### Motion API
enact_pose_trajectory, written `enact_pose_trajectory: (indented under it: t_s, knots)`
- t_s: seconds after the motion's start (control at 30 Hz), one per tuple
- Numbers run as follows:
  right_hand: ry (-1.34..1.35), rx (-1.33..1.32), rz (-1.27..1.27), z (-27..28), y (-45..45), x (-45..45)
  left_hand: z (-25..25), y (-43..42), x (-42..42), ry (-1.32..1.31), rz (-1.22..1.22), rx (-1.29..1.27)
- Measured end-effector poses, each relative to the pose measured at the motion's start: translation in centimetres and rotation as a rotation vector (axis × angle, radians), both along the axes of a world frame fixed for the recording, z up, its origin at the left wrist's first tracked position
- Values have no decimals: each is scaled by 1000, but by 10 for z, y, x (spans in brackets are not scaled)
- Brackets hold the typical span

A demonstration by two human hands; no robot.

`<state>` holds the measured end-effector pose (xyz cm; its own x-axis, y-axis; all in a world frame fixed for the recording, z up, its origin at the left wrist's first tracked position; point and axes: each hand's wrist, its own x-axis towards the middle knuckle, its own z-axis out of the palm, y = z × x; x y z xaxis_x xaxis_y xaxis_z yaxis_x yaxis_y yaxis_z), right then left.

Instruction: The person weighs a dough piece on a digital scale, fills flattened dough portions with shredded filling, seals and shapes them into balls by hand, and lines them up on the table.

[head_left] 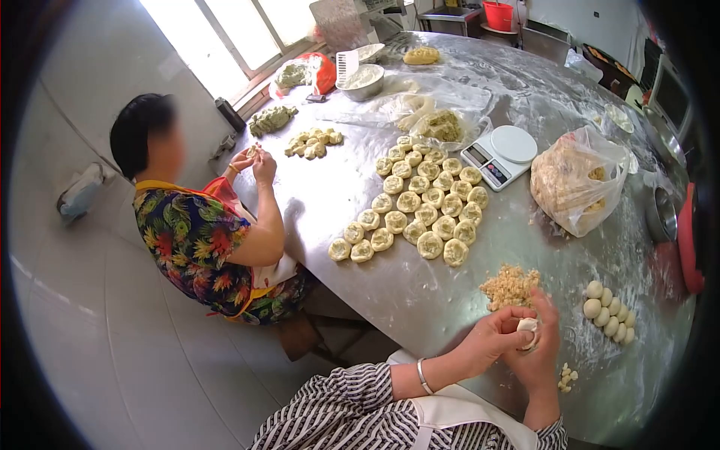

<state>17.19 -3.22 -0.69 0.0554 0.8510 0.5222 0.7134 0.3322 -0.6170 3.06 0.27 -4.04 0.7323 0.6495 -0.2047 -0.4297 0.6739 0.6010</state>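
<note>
Between my two hands, above the near edge of the metal table, is a small white piece of dough (528, 330). My left hand (487, 343) pinches it from the left, thumb across its front. Around its right side curl the fingers of my right hand (541, 360). Just beyond my fingers lies a heap of crumbly filling (509, 286). Smooth white dough balls (611, 313) stand in rows to the right, and small dough scraps (568, 377) lie beside my right wrist. Several round filled dough pieces (430, 244) cover the middle of the table.
A co-worker (195, 217) sits at the left, both hands on a small piece. Farther off are a digital scale (497, 160), a plastic bag of filling (576, 180), a metal bowl (362, 84), green dough (272, 120) and dough lumps (312, 142). A red-rimmed basin (688, 240) stands at the right edge.
</note>
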Motion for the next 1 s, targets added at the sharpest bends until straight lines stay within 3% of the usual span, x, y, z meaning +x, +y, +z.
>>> enact_pose_trajectory:
  t_s: [0.07, 0.27, 0.4, 0.57, 0.77, 0.87, 1.0]
  knots:
    - [137, -69, -49, 10, -4, -2, 4, 0, 0, -11, -8, 26]
    - [-162, -39, 45, 8, -4, 16, 6, 0, 3, -23, -88, -181]
    - [-191, -20, 45, 8, -5, 13, -4, -4, 1, 81, -121, 100]
    - [-259, 17, 104, -4, -5, 20, 4, -8, 7, -48, -69, -152]
    - [-115, -55, 65, -25, -11, 31, 14, -9, 8, 21, -6, -118]
    - [67, -104, 57, 0, -8, 13, -8, -3, 10, 59, 19, 51]
    - [261, -153, 114, 7, -3, 24, 10, -2, 3, 146, 56, 126]
